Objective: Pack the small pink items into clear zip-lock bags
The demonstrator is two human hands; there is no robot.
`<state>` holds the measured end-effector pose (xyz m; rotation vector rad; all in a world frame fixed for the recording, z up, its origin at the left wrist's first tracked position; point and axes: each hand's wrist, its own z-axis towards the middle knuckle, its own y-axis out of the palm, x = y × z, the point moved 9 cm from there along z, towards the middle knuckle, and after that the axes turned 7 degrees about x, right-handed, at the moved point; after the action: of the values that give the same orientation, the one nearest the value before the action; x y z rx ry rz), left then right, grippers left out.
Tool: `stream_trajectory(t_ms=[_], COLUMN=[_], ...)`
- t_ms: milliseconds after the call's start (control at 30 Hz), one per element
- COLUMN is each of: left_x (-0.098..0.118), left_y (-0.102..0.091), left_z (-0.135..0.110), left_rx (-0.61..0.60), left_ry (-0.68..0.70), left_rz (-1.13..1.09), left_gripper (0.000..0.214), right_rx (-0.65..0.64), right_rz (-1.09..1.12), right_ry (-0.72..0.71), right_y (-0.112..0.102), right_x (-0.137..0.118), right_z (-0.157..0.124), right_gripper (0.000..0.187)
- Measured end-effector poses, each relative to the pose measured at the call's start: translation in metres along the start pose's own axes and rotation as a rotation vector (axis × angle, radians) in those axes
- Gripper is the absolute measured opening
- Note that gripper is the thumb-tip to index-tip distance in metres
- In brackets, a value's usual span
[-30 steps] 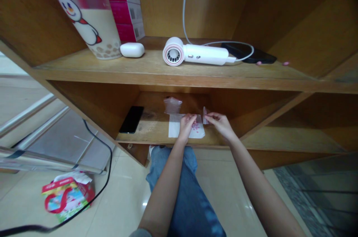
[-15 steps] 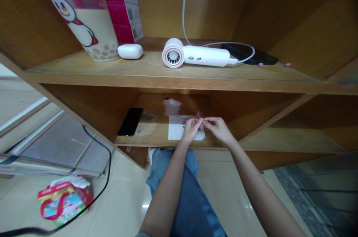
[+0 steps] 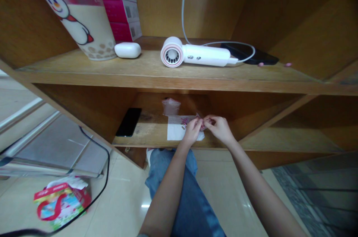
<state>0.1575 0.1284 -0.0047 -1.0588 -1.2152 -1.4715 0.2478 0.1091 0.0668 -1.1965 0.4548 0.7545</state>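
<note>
My left hand (image 3: 192, 129) and my right hand (image 3: 218, 128) meet over the lower wooden shelf (image 3: 145, 132), fingertips pinched together on a small clear packet with pink bits (image 3: 201, 123). Under them lies a white sheet (image 3: 175, 130) with several small pink pieces (image 3: 184, 120) scattered on it. Just behind the sheet stands a small clear plastic bag (image 3: 171, 106).
A black phone (image 3: 128, 122) lies at the lower shelf's left. On the upper shelf are a white hair dryer (image 3: 192, 54) with its cable, a white case (image 3: 128, 50), a snowman cup (image 3: 75, 13), pink boxes (image 3: 120, 2) and another dark phone (image 3: 251, 55). A colourful bag (image 3: 60, 203) and black cable lie on the floor.
My right hand has moved left with the small packet to meet my left hand, and both now pinch it. The pink pieces on the sheet have been uncovered.
</note>
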Motion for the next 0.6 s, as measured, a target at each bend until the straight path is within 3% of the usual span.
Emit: stream_trajectory(t_ms=[267,400,600], left_x=[0.007,0.013,0.019], left_y=[-0.006,-0.013,-0.019], left_z=[0.001,-0.001,-0.005], left_rx=[0.038,0.087,0.125], left_ry=[0.102,0.155,0.162], left_rz=[0.176,0.277,0.330], left_gripper=[0.025,0.022,0.016], right_rx=[0.112,0.111,0.266], right_rz=[-0.404,-0.457,-0.494], right_ry=[-0.025,0.057,0.114], right_y=[-0.006,0.000,-0.017], right_x=[-0.011,-0.001,0.016], right_z=[0.000,0.003,0.008], right_gripper=[0.020,0.020,0.023])
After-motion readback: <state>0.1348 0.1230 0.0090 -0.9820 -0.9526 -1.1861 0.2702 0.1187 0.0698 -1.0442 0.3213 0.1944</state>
